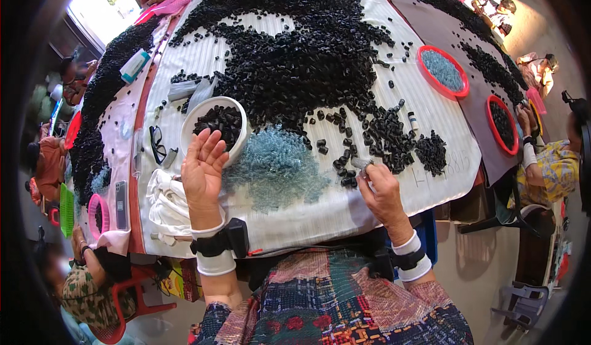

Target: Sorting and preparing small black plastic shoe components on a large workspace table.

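Note:
My left hand [204, 172] is palm up with its fingers loosely apart and nothing visible in it. It rests in front of a white bowl [186, 137] partly filled with short black pieces [217, 121]. My right hand [386, 196] is closed, thumb and fingers pinching a small grey cylinder-like piece [359, 162] just above the cloth. Around its fingertips lie loose black cylindrical pieces [385, 142]. Between my hands spreads a heap of thin, pale blue, clear-looking bits [277, 166]. A tighter cluster of small black pieces [431, 153] sits right of my right hand.
A large mound of black pieces [295, 68] covers the far table. Bundled white cloth [166, 203], eyeglasses [157, 143] and a phone [121, 204] lie at left. A red-rimmed tray [425, 74] of blue bits stands at right. Other people work at both sides.

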`<control>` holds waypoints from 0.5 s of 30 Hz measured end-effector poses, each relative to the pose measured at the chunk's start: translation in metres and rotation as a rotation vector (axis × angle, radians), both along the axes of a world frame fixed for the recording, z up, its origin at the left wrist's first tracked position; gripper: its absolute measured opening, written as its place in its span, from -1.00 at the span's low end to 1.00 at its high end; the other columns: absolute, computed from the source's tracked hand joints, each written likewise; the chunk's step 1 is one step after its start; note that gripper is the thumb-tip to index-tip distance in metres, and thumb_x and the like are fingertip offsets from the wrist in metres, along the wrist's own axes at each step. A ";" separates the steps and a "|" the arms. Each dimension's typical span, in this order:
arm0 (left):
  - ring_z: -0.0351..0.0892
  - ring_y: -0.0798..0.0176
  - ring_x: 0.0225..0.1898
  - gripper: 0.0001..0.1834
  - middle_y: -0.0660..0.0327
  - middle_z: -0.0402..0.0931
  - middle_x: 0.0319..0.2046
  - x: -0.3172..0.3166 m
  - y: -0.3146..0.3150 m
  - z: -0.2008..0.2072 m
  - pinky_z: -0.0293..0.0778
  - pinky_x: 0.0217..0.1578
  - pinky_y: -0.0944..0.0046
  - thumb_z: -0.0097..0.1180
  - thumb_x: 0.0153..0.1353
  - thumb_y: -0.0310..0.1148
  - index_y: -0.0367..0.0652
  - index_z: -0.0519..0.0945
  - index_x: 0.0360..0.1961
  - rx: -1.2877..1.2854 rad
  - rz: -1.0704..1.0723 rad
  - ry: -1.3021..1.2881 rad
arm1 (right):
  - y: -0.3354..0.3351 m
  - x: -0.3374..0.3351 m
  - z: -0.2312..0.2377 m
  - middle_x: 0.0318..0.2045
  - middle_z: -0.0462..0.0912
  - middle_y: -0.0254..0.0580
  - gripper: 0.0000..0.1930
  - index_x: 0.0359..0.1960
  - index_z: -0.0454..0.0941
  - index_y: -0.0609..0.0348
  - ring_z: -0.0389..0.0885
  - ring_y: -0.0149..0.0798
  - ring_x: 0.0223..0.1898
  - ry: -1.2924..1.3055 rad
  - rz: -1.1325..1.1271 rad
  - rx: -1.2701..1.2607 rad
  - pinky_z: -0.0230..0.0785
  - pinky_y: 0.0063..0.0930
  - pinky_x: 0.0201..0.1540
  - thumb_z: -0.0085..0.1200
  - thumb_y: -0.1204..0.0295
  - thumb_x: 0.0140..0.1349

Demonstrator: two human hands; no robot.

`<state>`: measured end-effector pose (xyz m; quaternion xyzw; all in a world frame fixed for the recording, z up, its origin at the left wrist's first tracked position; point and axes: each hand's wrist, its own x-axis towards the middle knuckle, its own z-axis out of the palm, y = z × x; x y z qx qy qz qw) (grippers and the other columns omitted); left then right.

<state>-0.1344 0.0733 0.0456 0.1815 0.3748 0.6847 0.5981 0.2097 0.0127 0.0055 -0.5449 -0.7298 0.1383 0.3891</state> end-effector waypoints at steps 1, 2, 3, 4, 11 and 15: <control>0.66 0.24 -0.30 -0.66 0.07 0.60 -0.22 0.004 -0.003 0.000 0.65 -0.39 0.28 -0.08 0.34 -0.24 -0.30 0.48 -0.05 -0.008 -0.004 -0.004 | 0.002 0.001 -0.001 -0.43 0.51 -0.02 -0.77 -0.29 0.47 0.30 0.48 0.00 -0.37 -0.023 -0.003 0.039 0.36 -0.26 -0.32 0.16 0.60 -0.02; 0.65 0.24 -0.34 -0.69 0.07 0.60 -0.26 0.008 -0.007 -0.001 0.64 -0.41 0.28 -0.06 0.33 -0.27 -0.30 0.48 -0.06 -0.020 -0.050 0.012 | 0.003 0.001 -0.002 -0.42 0.52 -0.02 -0.76 -0.27 0.48 0.30 0.48 0.00 -0.37 -0.046 -0.006 0.078 0.36 -0.26 -0.32 0.16 0.61 -0.04; 0.64 0.24 -0.38 -0.71 0.07 0.61 -0.31 0.012 -0.014 0.000 0.63 -0.43 0.28 -0.04 0.31 -0.30 -0.30 0.48 -0.07 -0.031 -0.086 0.033 | 0.004 -0.001 -0.003 -0.42 0.52 -0.02 -0.76 -0.27 0.48 0.30 0.48 0.00 -0.37 -0.047 0.001 0.072 0.36 -0.26 -0.32 0.16 0.61 -0.04; 0.64 0.26 -0.44 -0.74 0.08 0.61 -0.36 0.023 -0.018 0.003 0.63 -0.49 0.32 -0.01 0.29 -0.35 -0.31 0.48 -0.09 -0.051 -0.104 0.069 | 0.006 -0.002 -0.003 -0.41 0.53 -0.04 -0.75 -0.27 0.49 0.28 0.48 -0.01 -0.36 -0.087 -0.013 0.096 0.35 -0.26 -0.30 0.18 0.56 -0.04; 0.63 0.33 -0.44 -0.78 0.07 0.60 -0.37 0.076 -0.054 -0.016 0.60 -0.50 0.41 0.03 0.27 -0.40 -0.32 0.52 -0.14 -0.083 -0.397 0.121 | 0.011 -0.034 -0.005 -0.35 0.57 -0.19 -0.63 -0.21 0.49 0.13 0.46 -0.14 -0.22 -0.465 -0.160 0.059 0.20 -0.23 -0.19 0.25 0.29 -0.07; 0.63 0.31 -0.44 -0.79 0.07 0.60 -0.37 0.095 -0.066 -0.022 0.60 -0.51 0.37 0.03 0.26 -0.41 -0.31 0.52 -0.14 -0.125 -0.491 0.103 | 0.016 -0.037 -0.018 -0.37 0.55 -0.21 -0.64 -0.22 0.48 0.11 0.45 -0.16 -0.22 -0.476 -0.190 0.054 0.17 -0.23 -0.20 0.23 0.32 -0.09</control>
